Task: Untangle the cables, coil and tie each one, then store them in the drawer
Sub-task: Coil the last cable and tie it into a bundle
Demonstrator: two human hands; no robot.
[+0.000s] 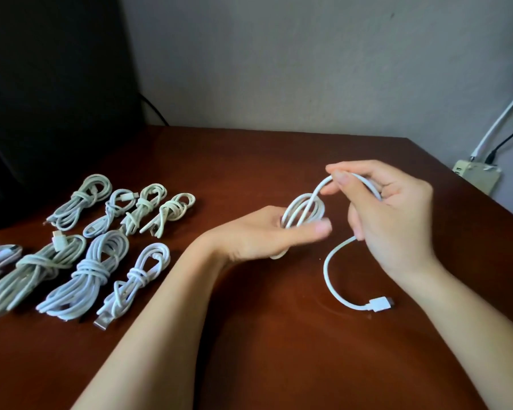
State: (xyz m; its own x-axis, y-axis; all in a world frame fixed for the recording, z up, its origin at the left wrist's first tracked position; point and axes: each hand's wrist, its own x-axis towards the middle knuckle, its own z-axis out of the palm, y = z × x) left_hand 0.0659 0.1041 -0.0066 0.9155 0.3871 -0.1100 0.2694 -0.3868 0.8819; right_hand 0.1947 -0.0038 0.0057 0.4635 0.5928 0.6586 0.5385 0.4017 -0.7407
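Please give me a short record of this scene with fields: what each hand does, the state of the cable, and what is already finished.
left hand: holds the wound loops of the white cable
right hand: pinches the free strand above the loops
cable state: partly coiled, not yet tied; its tail curves down to the table
plug: lies on the table, near the right wrist
finished: eight tied bundles in two rows at the table's left, one cut off by the picture's edge
drawer: not in view
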